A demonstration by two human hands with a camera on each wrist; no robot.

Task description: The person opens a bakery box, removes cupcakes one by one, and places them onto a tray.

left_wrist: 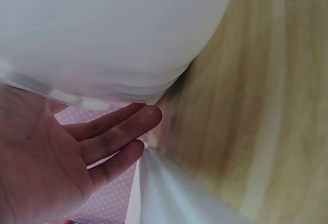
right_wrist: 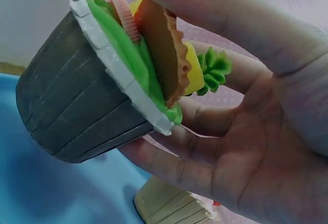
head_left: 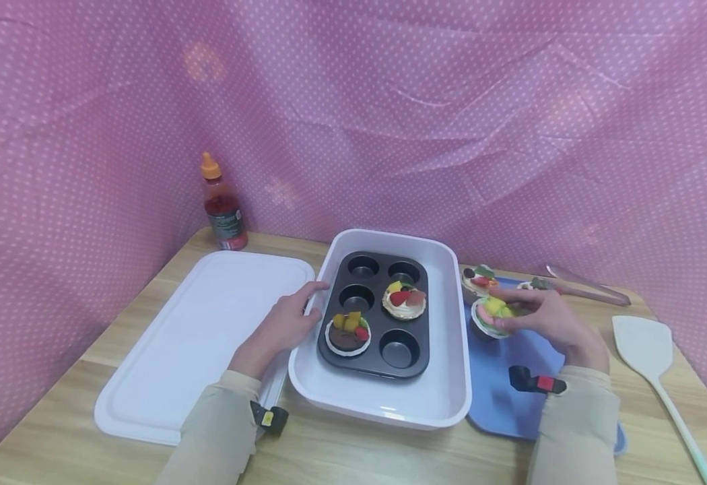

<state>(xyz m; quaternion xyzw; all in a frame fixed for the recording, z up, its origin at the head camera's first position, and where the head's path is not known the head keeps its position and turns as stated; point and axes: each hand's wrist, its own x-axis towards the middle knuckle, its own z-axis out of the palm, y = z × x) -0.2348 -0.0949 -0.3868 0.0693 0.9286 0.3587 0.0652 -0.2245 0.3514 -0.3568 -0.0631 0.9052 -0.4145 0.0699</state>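
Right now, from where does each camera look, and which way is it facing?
Head: worn on the head, looking forward and down at the muffin pan in the white tray; left hand, right hand and sleeves show.
Left wrist: worn on that wrist, looking past palm and fingers at white surfaces and the wooden table.
Right wrist: worn on that wrist, looking at the green-topped cupcake, with palm and fingers in view.
Shared: head and right wrist both show the right hand holding this cupcake.

Beige sleeves [head_left: 217,417] are being worn, with a yellow-marked black wristband [head_left: 278,422] at lower left, a red-marked black wristband [head_left: 520,378] at lower right.
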